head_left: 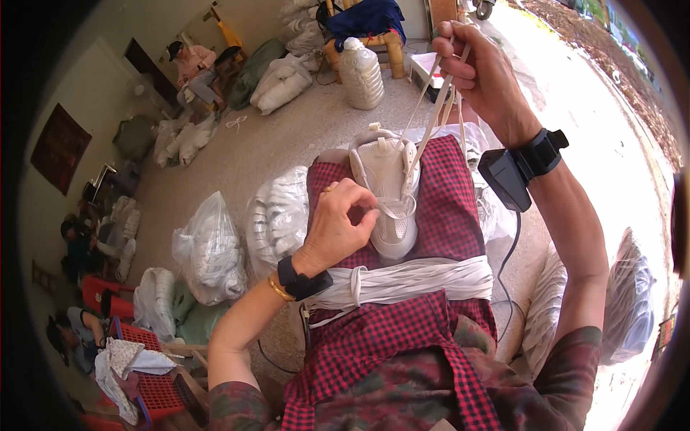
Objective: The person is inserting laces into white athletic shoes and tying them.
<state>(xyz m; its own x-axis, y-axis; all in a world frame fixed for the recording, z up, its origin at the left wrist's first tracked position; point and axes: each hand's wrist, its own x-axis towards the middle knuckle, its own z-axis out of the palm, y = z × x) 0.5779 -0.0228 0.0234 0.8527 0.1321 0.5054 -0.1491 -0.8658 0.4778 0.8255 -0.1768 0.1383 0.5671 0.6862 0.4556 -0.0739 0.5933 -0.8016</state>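
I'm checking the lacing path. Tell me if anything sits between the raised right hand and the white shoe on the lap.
Nothing visible does. Only the taut laces run from the right hand down to the white shoe; the left hand pinches beside the shoe's toe end.

informal shoe workshop: bagged white shoes [210, 251], floor-seated workers [192, 68]

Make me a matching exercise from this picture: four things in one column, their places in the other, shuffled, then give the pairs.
1. white shoe
2. bundle of white laces
3. right hand
4. clear plastic jug

A. on the floor by the wooden chair
B. raised, pulling lace ends up
C. lying across the checked lap cloth
D. on the knee, under the left hand

Pairs: 1-D, 2-C, 3-B, 4-A
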